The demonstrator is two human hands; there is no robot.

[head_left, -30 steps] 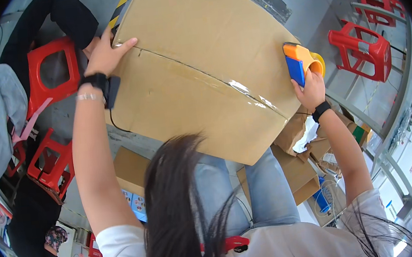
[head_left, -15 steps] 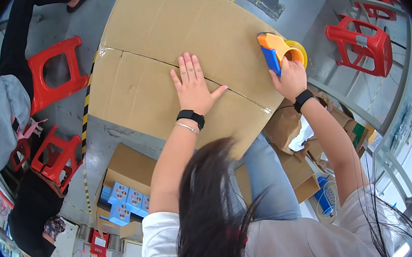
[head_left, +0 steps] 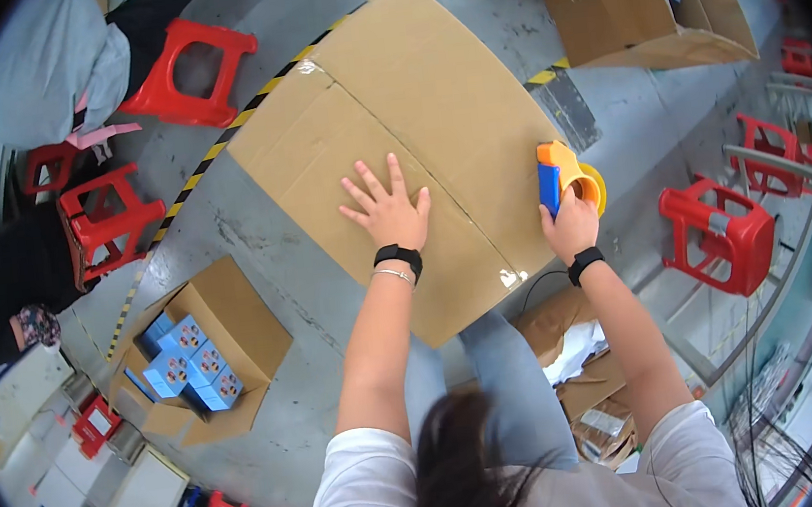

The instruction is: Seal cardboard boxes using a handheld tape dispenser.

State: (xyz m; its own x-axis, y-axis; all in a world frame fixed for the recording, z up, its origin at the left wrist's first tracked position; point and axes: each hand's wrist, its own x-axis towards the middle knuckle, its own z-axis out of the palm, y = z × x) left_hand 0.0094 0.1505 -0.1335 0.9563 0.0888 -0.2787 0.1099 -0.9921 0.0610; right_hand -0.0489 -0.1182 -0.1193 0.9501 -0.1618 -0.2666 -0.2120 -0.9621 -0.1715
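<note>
A large brown cardboard box point(head_left: 467, 79) stands in front of me with its top flaps closed and meeting at a long seam. Pieces of clear tape show at both ends of the seam. My left hand point(head_left: 395, 213) lies on the near left flap, palm down and fingers spread. By the box's right edge, my right hand point(head_left: 573, 226) is wrapped around the handle of an orange and blue tape dispenser point(head_left: 556, 173). A yellow roll sits on the dispenser's right side.
An open carton point(head_left: 252, 314) with several blue boxes point(head_left: 201, 359) stands at left. Another open carton point(head_left: 608, 5) is at far right. Red stools point(head_left: 721, 235) stand on both sides. Crumpled brown paper point(head_left: 557, 322) lies near my right leg. Another person's grey garment point(head_left: 45, 69) shows at upper left.
My view has shifted and turned, bringing the far right carton into sight. My left hand's fingers have spread wider, and it rests farther from the seam. The right hand still holds the dispenser.
</note>
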